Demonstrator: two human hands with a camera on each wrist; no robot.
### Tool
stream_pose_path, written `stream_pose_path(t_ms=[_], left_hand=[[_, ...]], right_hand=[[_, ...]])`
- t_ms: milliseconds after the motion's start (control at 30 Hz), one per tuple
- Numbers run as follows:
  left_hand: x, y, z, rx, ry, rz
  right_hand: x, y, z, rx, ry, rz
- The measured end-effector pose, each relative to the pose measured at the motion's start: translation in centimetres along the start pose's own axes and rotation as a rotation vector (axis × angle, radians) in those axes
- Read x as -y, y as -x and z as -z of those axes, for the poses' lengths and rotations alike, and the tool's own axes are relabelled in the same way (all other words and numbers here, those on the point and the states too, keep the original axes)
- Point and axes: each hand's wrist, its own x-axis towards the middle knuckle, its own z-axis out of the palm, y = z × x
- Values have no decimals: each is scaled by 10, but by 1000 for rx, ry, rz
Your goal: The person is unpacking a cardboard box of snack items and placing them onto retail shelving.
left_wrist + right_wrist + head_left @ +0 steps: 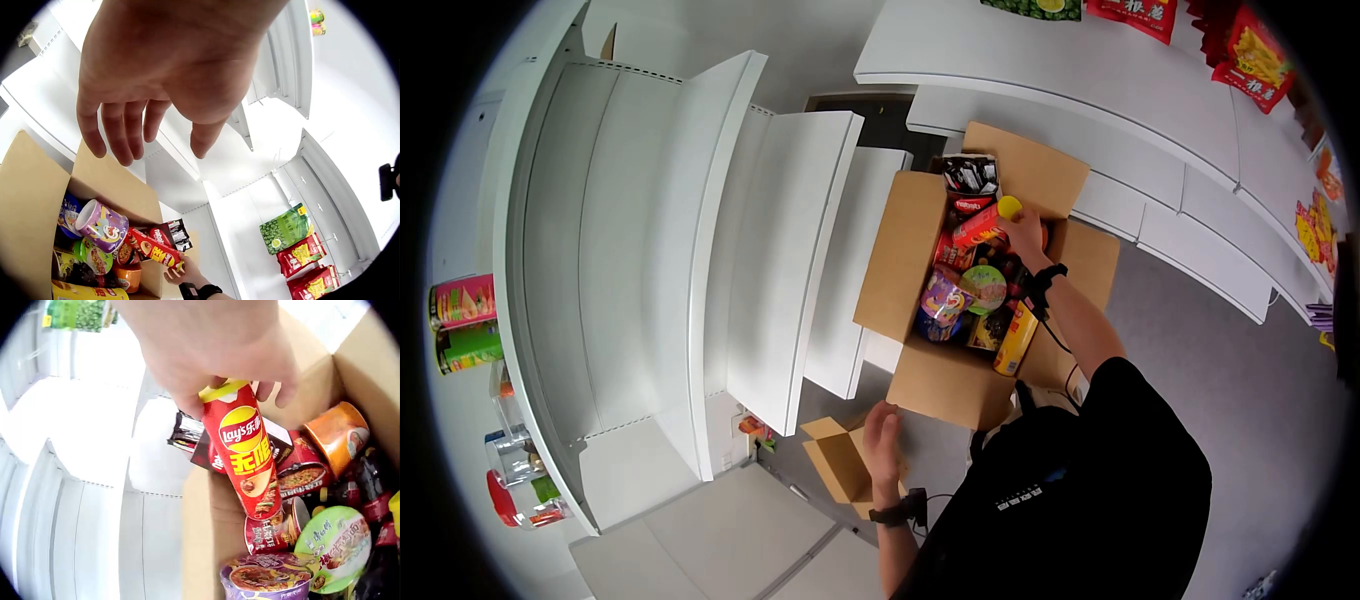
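My right hand (1028, 240) grips the yellow-capped top of a red Lay's can (980, 229), which slants over the open cardboard box (897, 260). In the right wrist view the can (242, 450) shows its label, and the fingers of the hand (219, 350) wrap its cap end. Beneath it lie a purple noodle cup (265, 575), a green-lidded bowl (334, 547) and an orange cup (339, 436). My left hand (882, 445) holds nothing, beside the box's near flap; in the left wrist view its fingers hang apart, relaxed (169, 69).
White shelves (780, 260) stand on the left, and a white shelf with snack bags (1255, 60) runs along the upper right. A smaller cardboard box (837, 468) sits on the floor near my left hand. Cans (465, 303) stand at far left.
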Motion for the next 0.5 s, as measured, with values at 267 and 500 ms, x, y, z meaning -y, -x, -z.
stream_pose_path(t_ms=[267,500], left_hand=[[11,-17,3,99,65,-59],[9,-37,18,193,164,-162]], right_hand=[[72,35,48,73,-157,295],[172,116,73,272,-448,425]])
